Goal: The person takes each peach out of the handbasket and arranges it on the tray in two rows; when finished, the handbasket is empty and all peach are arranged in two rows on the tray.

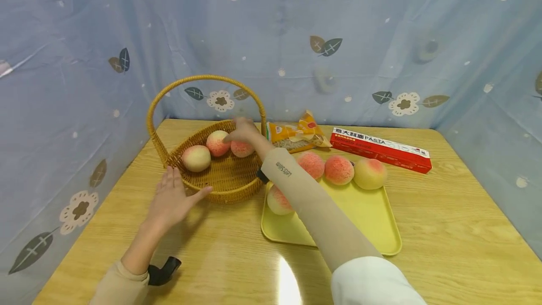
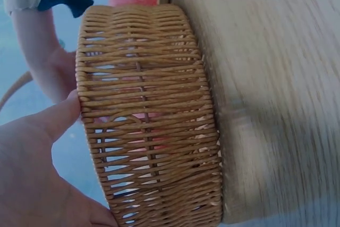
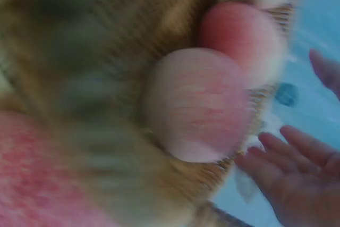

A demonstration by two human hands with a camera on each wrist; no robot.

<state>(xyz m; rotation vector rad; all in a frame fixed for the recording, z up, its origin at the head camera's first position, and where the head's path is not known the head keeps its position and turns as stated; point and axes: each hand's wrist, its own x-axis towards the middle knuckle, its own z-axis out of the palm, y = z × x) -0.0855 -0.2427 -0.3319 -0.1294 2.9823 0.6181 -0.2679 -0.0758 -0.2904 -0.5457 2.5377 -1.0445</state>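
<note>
A peach (image 1: 242, 148) is touched inside the basket (image 1: 224, 180) by the right hand (image 1: 243, 131), fingers loosely spread. The basket's side is pressed by the flat left hand (image 1: 171, 199).

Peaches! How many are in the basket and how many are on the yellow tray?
Peaches in the basket: 3
Peaches on the yellow tray: 4
Total: 7 peaches
</note>
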